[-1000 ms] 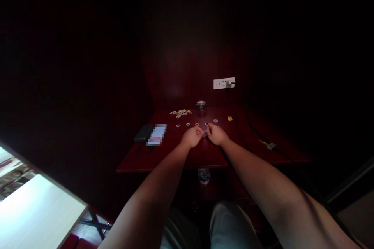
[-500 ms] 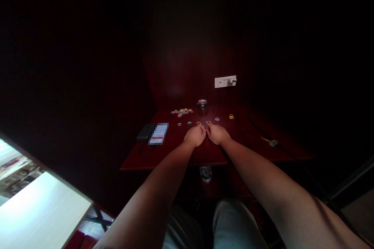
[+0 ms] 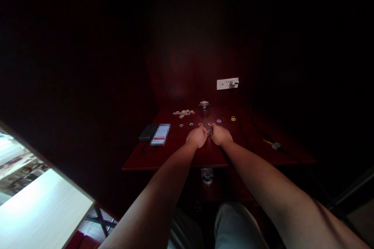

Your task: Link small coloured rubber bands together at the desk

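Observation:
On the dark red desk [image 3: 175,155], my left hand [image 3: 197,137] and my right hand [image 3: 221,135] meet almost fingertip to fingertip. Both are closed in a pinch on a small pale hair tie [image 3: 209,132], which shows only as a thin light strip between them. Just beyond my fingers runs a row of small ring-shaped hair ties: a pale blue one [image 3: 181,125], a green one [image 3: 191,124], a red-pink one [image 3: 200,124], a pink one [image 3: 210,124], a purple cluster [image 3: 219,121] and a yellow cluster [image 3: 233,118].
A pile of mixed coloured hair ties [image 3: 184,113] lies at the back left, beside a clear lidded jar [image 3: 204,107]. At left are a black case [image 3: 147,132] and a blurred phone [image 3: 160,134]. A cable with a plug [image 3: 276,146] crosses the right side; a socket [image 3: 228,83] is on the wall.
The whole view has shifted slightly. My fingertips have drawn a little apart, and the pale strip between them shows more clearly. The rings on the desk stay in place.

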